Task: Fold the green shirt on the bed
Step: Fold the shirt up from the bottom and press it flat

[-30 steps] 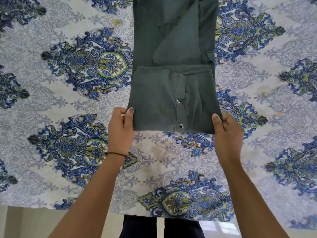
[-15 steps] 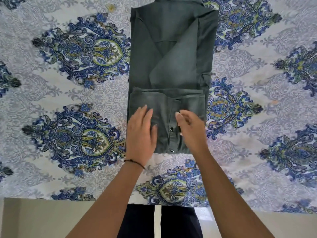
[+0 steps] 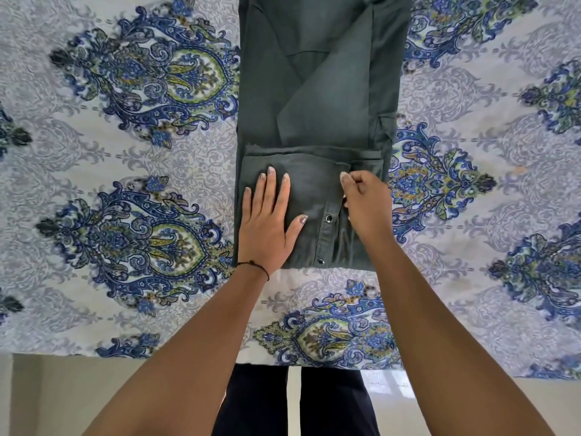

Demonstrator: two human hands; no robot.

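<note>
The green shirt (image 3: 320, 89) lies on the bed as a long narrow strip, sleeves folded in, running off the top of the view. Its near end is turned up over itself into a flap (image 3: 314, 171) with two metal snaps along the placket. My left hand (image 3: 267, 221) lies flat, fingers spread, on the left half of that flap. My right hand (image 3: 366, 202) rests on the right half, its fingertips curled and pinching the fabric beside the placket.
The bedsheet (image 3: 125, 152) is white with blue and green paisley medallions and spreads wide on both sides of the shirt. The bed's near edge (image 3: 188, 357) runs across the bottom, with my dark trouser legs (image 3: 295, 401) and pale floor below it.
Both hands left the flap's near corners and moved onto its top. The left hand flattened and slid further up the flap; the right hand moved to the placket and pinched the fabric.
</note>
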